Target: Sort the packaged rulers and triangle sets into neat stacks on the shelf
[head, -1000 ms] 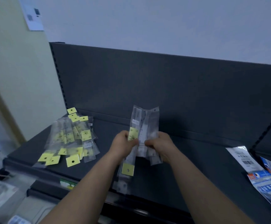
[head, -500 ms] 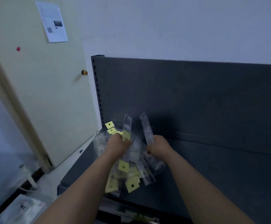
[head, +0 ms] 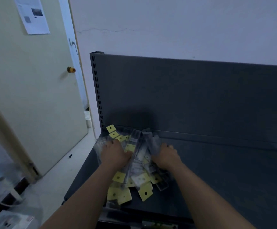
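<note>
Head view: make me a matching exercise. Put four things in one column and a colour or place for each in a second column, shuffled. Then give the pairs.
Things
1. paper sheet
2. knob
3. packaged rulers
4. back panel

Colour or place
A. dark grey, upright behind the shelf
B. brass-coloured, on the door
C. white, stuck high on the door
D. yellow-tagged, heaped at the shelf's left end

Pairs: 1-C, 2-B, 3-D, 4-A.
</note>
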Demonstrator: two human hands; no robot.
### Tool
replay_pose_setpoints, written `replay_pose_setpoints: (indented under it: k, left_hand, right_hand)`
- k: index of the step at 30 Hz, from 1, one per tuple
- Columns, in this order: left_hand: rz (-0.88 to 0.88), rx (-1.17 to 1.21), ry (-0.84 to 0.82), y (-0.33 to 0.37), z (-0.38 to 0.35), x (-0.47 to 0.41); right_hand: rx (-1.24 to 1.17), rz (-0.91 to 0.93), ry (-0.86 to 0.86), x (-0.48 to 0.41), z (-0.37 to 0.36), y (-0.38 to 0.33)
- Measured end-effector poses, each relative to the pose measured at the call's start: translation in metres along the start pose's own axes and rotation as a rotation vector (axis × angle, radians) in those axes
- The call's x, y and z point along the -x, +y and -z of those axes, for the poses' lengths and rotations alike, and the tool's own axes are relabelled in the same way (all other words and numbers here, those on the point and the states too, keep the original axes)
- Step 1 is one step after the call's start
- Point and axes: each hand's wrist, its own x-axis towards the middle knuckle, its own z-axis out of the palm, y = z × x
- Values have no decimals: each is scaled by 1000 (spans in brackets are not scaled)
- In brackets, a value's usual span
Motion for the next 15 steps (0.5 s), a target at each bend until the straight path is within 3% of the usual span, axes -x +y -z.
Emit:
replay_pose_setpoints:
  k: [5, 15]
  left_hand:
    - [-150, -25, 59, 15, 6, 5]
    - [-489, -48, 117, 86, -12, 20]
  right_hand:
    - [38, 25, 24, 8, 11, 6]
    - [77, 45, 289, 39, 48, 58]
